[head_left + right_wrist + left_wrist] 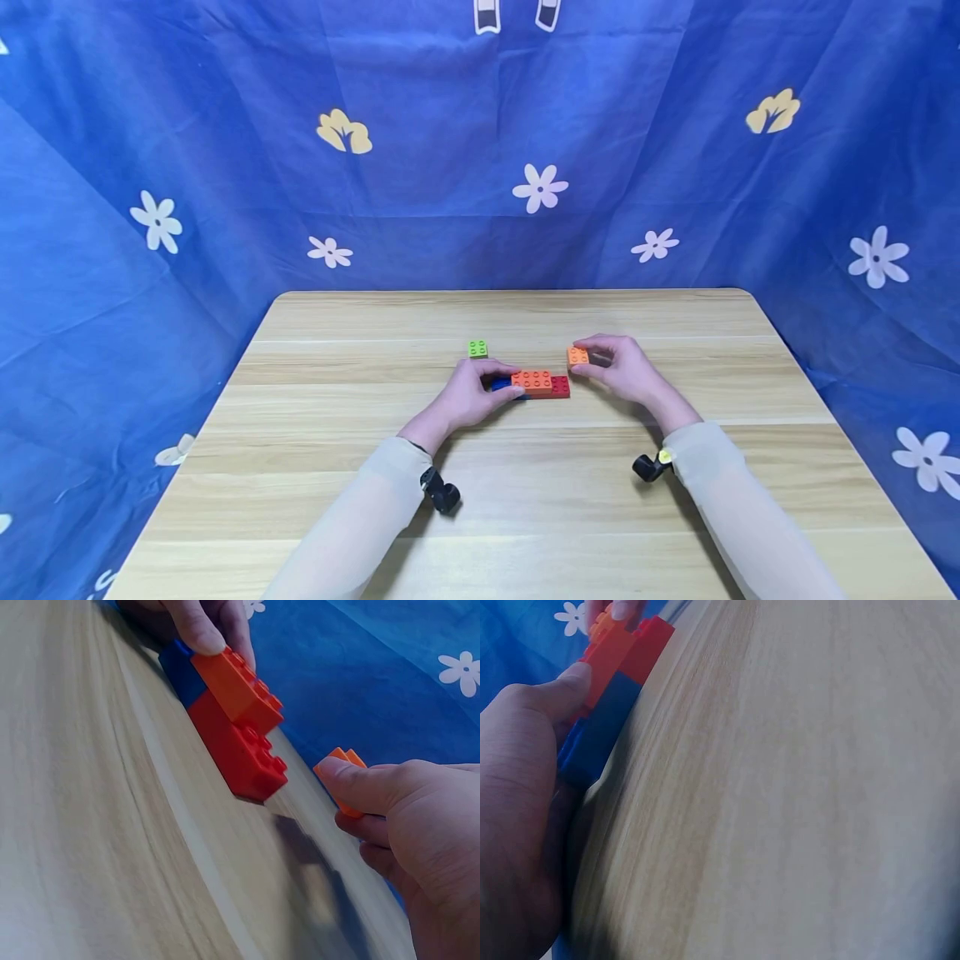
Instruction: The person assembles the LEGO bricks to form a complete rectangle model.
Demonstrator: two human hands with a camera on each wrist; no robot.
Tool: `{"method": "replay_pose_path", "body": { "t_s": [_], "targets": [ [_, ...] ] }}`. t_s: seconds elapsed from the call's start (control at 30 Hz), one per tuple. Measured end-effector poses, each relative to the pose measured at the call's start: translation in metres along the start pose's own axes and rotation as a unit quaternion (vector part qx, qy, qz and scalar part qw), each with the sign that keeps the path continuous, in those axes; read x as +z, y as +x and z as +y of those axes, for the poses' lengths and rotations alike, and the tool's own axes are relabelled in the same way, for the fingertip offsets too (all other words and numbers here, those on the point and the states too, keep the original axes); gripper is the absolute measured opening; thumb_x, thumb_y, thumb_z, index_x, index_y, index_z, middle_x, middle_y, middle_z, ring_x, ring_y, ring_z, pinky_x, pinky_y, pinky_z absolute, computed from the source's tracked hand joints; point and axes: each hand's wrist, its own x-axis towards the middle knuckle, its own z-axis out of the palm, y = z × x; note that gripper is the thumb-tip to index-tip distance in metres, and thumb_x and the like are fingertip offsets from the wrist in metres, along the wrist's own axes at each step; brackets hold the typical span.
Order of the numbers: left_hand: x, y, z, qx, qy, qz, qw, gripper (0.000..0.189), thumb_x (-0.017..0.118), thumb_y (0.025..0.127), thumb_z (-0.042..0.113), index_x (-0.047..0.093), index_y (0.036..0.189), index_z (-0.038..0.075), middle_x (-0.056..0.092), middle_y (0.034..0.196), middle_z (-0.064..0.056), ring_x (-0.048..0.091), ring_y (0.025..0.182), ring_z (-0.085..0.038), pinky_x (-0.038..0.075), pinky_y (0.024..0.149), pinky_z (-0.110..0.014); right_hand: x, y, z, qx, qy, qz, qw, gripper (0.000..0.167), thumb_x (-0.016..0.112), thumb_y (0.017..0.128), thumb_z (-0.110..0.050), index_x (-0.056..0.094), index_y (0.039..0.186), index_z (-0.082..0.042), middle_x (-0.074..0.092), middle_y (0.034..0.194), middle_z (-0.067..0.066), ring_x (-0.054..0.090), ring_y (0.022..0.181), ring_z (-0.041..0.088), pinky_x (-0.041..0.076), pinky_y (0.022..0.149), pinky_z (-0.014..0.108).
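My left hand (467, 395) grips the left part of a joined row of toy building bricks on the table. In that row a long orange-red brick (236, 694) sits on top, bridging a blue brick (609, 724) and a red brick (232, 750) beneath it. The red brick's studs show at the right end. A smaller light orange brick (577, 357) is pinched between the thumb and fingers of my right hand (624, 365), just behind and to the right of the row's red end, apart from it. A green brick (477, 348) stands behind my left fingers.
The wooden table (525, 475) has a pale wood-grain top with rounded far corners. A blue cloth (450, 167) with white flowers hangs behind it and along both sides. Small black cameras (442, 493) are strapped to both wrists.
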Motion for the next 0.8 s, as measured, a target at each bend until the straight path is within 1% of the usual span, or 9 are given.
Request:
{"method": "replay_pose_path", "body": {
  "t_s": [0.23,0.43,0.6,0.73,0.8],
  "targets": [
    [0.000,-0.001,0.000,0.006,-0.002,0.003,1.0000,0.034,0.087,0.091,0.026,0.080,0.123,0.013,0.077,0.117,0.001,0.069,0.113,-0.018,0.051,0.104,-0.039,0.007,-0.004,-0.003,-0.028,0.001,-0.013,0.9995,0.045,0.088,0.089,-0.017,0.074,0.130,-0.004,0.072,0.129,0.011,0.065,0.125,0.035,0.047,0.110,0.051],
    [0.000,-0.002,-0.002,-0.001,-0.001,0.006,1.0000,0.034,0.088,0.091,0.025,0.080,0.122,0.014,0.077,0.116,0.002,0.069,0.113,-0.018,0.051,0.104,-0.039,0.018,-0.004,-0.002,-0.065,-0.003,-0.023,0.9976,0.043,0.088,0.089,-0.016,0.075,0.128,-0.003,0.074,0.125,0.011,0.069,0.119,0.032,0.051,0.107,0.050],
    [0.000,-0.001,-0.002,-0.004,0.000,0.003,1.0000,0.035,0.087,0.092,0.028,0.080,0.123,0.014,0.077,0.116,0.002,0.069,0.113,-0.018,0.050,0.105,-0.039,0.022,-0.005,-0.002,-0.060,0.007,-0.027,0.9978,0.042,0.089,0.089,-0.016,0.076,0.126,-0.004,0.075,0.123,0.009,0.071,0.113,0.027,0.054,0.103,0.047],
    [0.000,0.000,-0.001,-0.008,-0.001,0.000,1.0000,0.035,0.087,0.091,0.027,0.080,0.123,0.014,0.077,0.116,0.002,0.069,0.113,-0.017,0.050,0.104,-0.038,0.025,-0.006,-0.003,-0.061,0.010,-0.035,0.9975,0.042,0.089,0.089,-0.020,0.076,0.127,-0.005,0.075,0.123,0.010,0.071,0.112,0.026,0.054,0.102,0.047],
    [0.001,0.000,0.000,-0.004,-0.001,0.001,1.0000,0.035,0.087,0.091,0.027,0.080,0.123,0.014,0.077,0.116,0.002,0.069,0.112,-0.018,0.051,0.104,-0.039,0.025,-0.007,-0.004,-0.062,0.011,-0.036,0.9973,0.042,0.089,0.089,-0.020,0.076,0.127,-0.005,0.075,0.123,0.009,0.071,0.112,0.026,0.054,0.102,0.047]
  ]
}}
